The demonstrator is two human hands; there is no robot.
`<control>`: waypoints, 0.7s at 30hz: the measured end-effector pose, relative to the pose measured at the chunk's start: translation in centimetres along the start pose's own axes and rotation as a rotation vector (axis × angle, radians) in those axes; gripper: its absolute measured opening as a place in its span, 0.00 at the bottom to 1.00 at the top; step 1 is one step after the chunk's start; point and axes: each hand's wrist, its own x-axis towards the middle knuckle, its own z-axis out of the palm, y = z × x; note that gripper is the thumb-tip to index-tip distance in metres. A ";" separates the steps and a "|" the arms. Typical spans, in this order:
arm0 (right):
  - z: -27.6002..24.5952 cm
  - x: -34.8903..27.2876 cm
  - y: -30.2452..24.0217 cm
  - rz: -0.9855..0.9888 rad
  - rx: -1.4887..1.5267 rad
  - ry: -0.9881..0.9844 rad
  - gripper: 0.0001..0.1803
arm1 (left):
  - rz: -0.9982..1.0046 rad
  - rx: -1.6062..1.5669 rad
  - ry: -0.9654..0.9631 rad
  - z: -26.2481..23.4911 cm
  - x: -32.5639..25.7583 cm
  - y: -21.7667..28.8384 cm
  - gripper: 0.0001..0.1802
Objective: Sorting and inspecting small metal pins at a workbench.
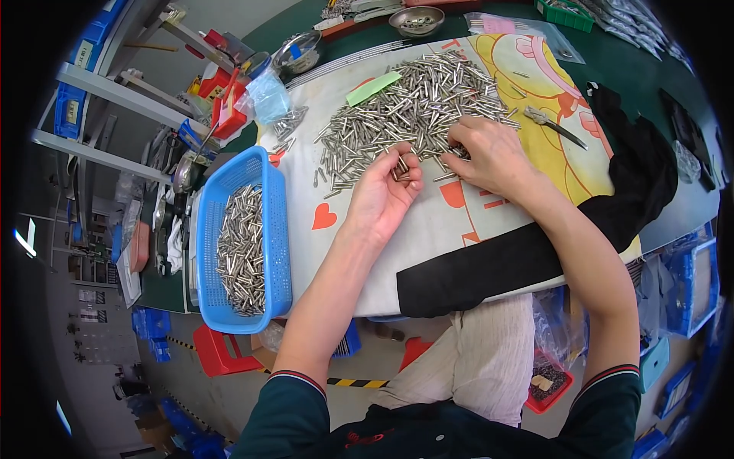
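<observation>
A broad heap of small silvery metal pins (413, 107) lies on a printed cloth. My left hand (386, 187) is turned palm up at the heap's near edge, its fingers curled round a few metal pins (401, 170). To the right, my right hand (489, 153) rests palm down on the heap's near right side. Its fingers bend in toward the pins, and their tips are partly hidden, so what they grip cannot be made out. A blue plastic basket (276, 229) at the left contains many similar pins (241, 252).
A green paper slip (373, 89) lies on the heap. Pliers (556, 126) and a black cloth sleeve (482, 268) lie on the printed cloth (336, 252). Metal bowls (417, 21) and a green bin (564, 14) stand at the back. Shelving (115, 92) rises at the left.
</observation>
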 end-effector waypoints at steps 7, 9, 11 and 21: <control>-0.2 0.0 -0.3 0.014 -0.028 0.002 0.12 | -0.032 -0.013 0.020 0.1 -0.1 0.0 0.08; -0.2 0.0 -0.2 0.013 -0.031 0.009 0.11 | -0.036 -0.014 0.024 0.1 0.0 0.0 0.08; -0.2 0.0 -0.2 0.014 -0.031 0.011 0.11 | -0.041 -0.015 0.027 0.1 0.0 0.0 0.08; -0.1 -0.1 -0.2 0.025 -0.022 0.003 0.10 | -0.071 -0.015 0.040 0.4 -0.1 0.0 0.08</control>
